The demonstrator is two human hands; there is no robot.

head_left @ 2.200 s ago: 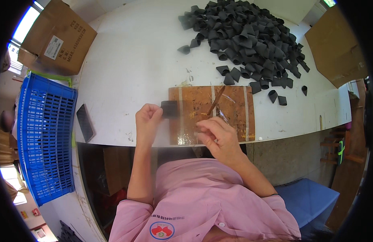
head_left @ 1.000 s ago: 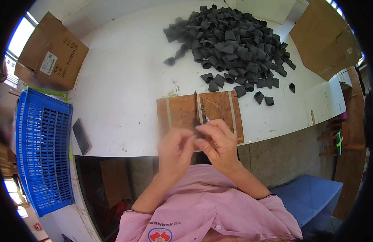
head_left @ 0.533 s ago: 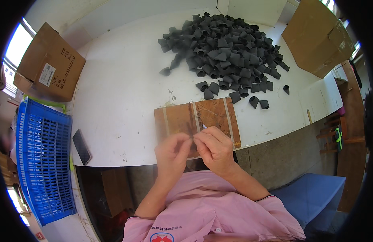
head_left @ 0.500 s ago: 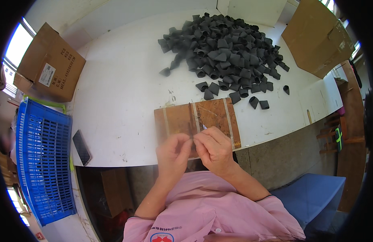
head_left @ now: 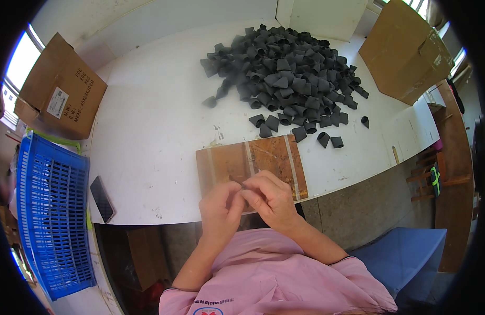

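Observation:
My left hand [head_left: 220,206] and my right hand [head_left: 271,200] meet over the near part of a brown wooden board [head_left: 269,152] with pale strips across it. Thumb and fingers of both hands are pinched together. Between the fingertips shows a bit of a small dark piece [head_left: 243,186]; the fingers hide most of it, so its kind cannot be made out. Beyond the board lies a large heap of dark grey, short tube-like pieces [head_left: 300,84] with slanted ends. Several of them lie loose at the heap's near edge.
A cardboard box [head_left: 69,94] and a blue plastic basket [head_left: 56,220] stand at the left, with a phone [head_left: 102,199] beside the basket on the white table [head_left: 148,142]. Another cardboard box [head_left: 400,58] is at the far right. A blue stool-like thing [head_left: 405,252] stands below the table at right.
A thin dark strip that stood out along the board above my fingers no longer shows there. My hands are still together, slightly shifted to the left. The whole view has tilted a little.

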